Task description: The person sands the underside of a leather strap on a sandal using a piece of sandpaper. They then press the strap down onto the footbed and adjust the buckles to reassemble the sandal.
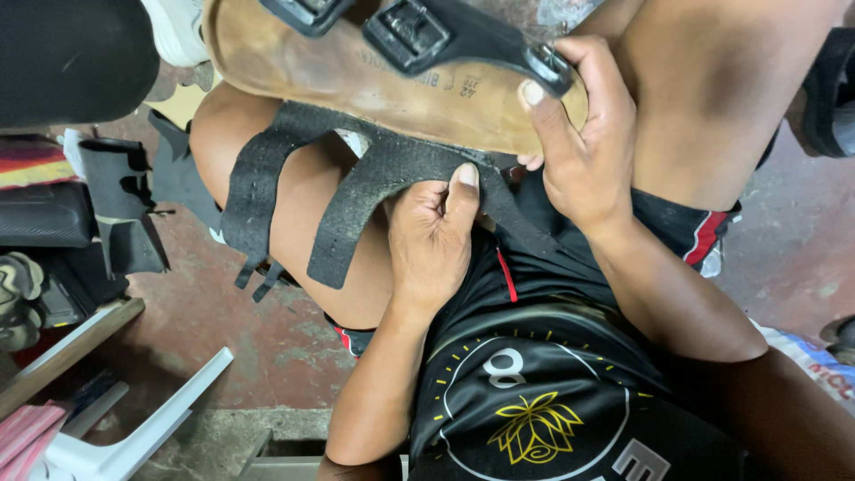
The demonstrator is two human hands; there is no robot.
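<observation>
Single head-worn view, looking steeply down from close above the seated person's lap. It is taking in both hands, left hand (434,239) and right hand (577,147), the sandal (356,80) across the thighs, and the red floor (223,312) at left.

A white plastic chair (134,445) stands on the red floor (232,312); black cut pieces (120,209) lie above it, a wooden plank (67,352) beside it.

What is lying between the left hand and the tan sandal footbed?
In the head view, black strap material lies between the left hand and the sandal footbed.
</observation>
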